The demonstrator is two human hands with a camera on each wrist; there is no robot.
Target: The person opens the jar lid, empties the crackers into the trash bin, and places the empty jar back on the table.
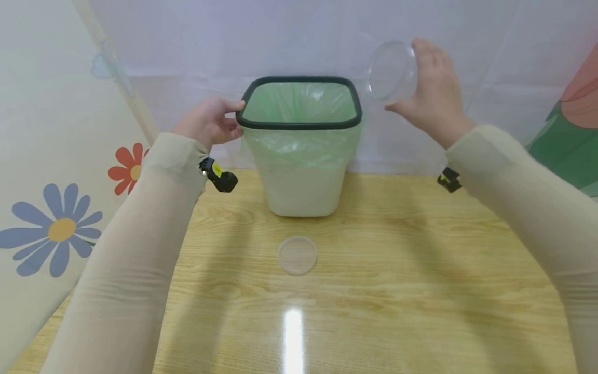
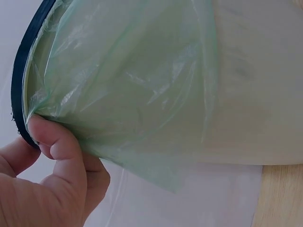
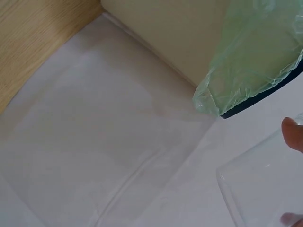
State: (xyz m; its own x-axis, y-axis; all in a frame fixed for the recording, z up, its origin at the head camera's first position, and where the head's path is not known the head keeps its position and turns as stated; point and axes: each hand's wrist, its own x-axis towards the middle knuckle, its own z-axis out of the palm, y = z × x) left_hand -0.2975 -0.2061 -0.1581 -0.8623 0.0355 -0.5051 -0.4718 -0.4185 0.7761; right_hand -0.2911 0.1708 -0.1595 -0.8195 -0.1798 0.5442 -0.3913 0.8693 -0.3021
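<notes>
A pale trash can (image 1: 303,189) with a dark rim stands on the table, lined with a green plastic bag (image 2: 137,71) folded over its outside. At the can's left side my left hand (image 1: 210,118) pinches the rim (image 2: 20,80), thumb on top and fingers below. To the right of the can, raised about level with its top, my right hand (image 1: 432,85) grips a clear plastic cup (image 1: 391,71). The cup is tilted, its round end facing left toward the can. In the right wrist view, only fingertips show on the cup (image 3: 265,184).
A clear round lid (image 1: 297,255) lies flat on the wooden table (image 1: 397,291) in front of the can. Behind the can hangs a white cloth (image 1: 224,41). A flower-printed curtain (image 1: 28,130) hangs at the left.
</notes>
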